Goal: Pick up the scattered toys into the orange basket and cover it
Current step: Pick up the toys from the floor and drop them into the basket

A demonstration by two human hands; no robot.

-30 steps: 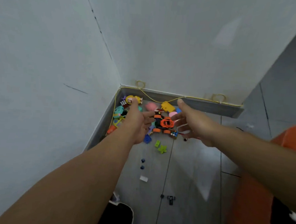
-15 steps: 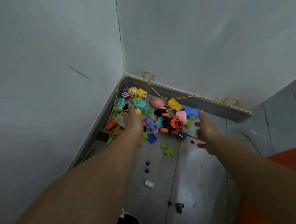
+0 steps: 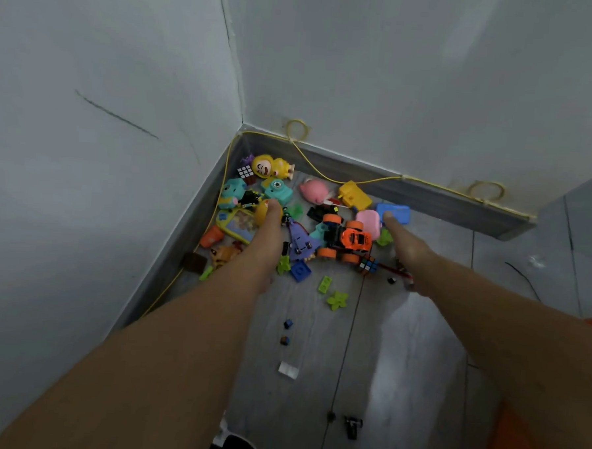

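Head view of a room corner where two pale walls meet a grey tiled floor [image 3: 402, 333]. Scattered toys lie heaped in the corner against the grey skirting board [image 3: 460, 205], along which a thin yellow cable [image 3: 324, 172] runs.

The left hand [image 3: 265, 236] reaches into the left part of the heap; its fingertips touch a yellow ball-like toy [image 3: 262, 213], and its fingers are turned away from the camera, so whether it grips anything cannot be told. The right hand [image 3: 408, 245] is extended with fingers loosely straight and holds nothing visible; its fingertip touches the near edge of a blue flat toy [image 3: 396, 212], just right of a pink rounded toy [image 3: 368, 223].

Between the hands stand an orange monster truck [image 3: 347, 240] and a purple pointed toy [image 3: 299, 240]. Farther off lie a yellow doll [image 3: 268, 166], a teal toy camera [image 3: 277, 190], a pink pig-like toy [image 3: 313, 191] and a yellow block-shaped toy [image 3: 354, 194]. A small puzzle cube [image 3: 368, 265] sits just near the truck. Nearer on the floor lie a blue brick [image 3: 300, 271], a green brick [image 3: 325, 285] and a green star-shaped piece [image 3: 337, 300], with smaller bits well apart toward the viewer.

An orange surface, probably the orange basket [image 3: 530, 446], shows only at the near right edge, well apart from the heap.
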